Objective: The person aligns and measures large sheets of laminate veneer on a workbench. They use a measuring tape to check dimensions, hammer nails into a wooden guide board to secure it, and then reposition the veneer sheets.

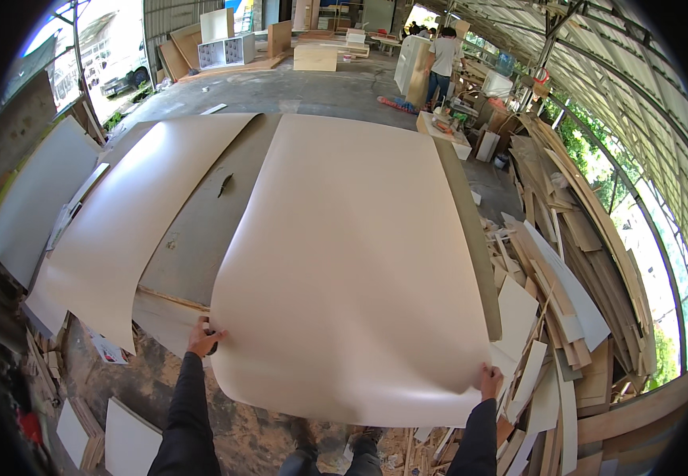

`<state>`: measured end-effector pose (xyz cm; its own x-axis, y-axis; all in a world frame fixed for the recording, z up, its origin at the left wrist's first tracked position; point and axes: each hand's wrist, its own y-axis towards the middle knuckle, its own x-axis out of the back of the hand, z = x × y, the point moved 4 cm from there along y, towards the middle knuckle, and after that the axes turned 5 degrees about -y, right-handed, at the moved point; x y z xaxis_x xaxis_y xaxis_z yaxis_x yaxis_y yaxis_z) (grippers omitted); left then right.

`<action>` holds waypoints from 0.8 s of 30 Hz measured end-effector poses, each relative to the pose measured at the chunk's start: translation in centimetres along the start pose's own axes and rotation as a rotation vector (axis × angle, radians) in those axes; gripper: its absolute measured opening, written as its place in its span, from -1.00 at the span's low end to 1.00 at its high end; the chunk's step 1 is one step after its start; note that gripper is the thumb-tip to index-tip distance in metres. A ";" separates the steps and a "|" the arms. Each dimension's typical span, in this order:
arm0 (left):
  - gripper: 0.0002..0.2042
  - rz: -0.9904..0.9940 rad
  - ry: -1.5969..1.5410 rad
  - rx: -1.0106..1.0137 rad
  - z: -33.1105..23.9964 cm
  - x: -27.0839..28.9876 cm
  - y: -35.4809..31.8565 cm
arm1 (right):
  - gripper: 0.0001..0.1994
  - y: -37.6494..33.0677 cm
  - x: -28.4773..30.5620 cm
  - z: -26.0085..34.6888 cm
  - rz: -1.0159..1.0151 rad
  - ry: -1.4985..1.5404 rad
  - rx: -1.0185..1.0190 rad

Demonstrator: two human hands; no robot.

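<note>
In the head view, grips the large pale sheet with the right hand, with fingers closed on its right margin, just above the near right corner. Touches the opposite margin with the left hand, a little above the near left corner, with fingers bent. Shows a small dark thing at that hand, too small to name; cannot tell whether gripping it, the margin or both. Wears dark sleeves on both forearms, reaching in from below.

Spreads the large pale sheet over the right part of the bench, from about the far edge to past the near edge, out above the legs. Bows along the left side and ripples near the right hand. Leaves bare a narrow strip along the bench's right edge and a wider one left of the middle. On that wider strip, nearer the far edge, shows a slim dark object. Along the bench's left edge, shows a second pale sheet, jutting past the near edge at one corner.

Beyond the right edge, shows heaped board offcuts; below the near left corner, more cut panels. Well past the far edge, toward the right, shows a person standing in a light top.
</note>
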<state>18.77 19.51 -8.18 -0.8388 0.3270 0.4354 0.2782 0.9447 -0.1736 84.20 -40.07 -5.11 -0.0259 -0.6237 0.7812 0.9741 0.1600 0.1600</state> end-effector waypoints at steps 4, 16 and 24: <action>-0.45 0.105 -0.048 0.077 0.1 -5.0 -3.4 | -0.58 3.9 3.8 -1.1 0.020 -0.027 -0.007; -0.41 0.225 0.505 0.080 -4.6 -8.6 -17.8 | -0.62 0.0 10.8 -12.1 0.101 0.099 -0.068; -0.54 0.214 0.265 0.202 -4.9 -8.6 -20.9 | -0.75 -5.1 12.3 -21.6 -0.052 0.216 0.002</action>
<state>22.45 -2.89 -3.97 -0.6148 0.5356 0.5790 0.3135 0.8395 -0.4438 83.78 -65.14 -9.36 -0.0273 -0.7806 0.6244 0.9722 0.1245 0.1982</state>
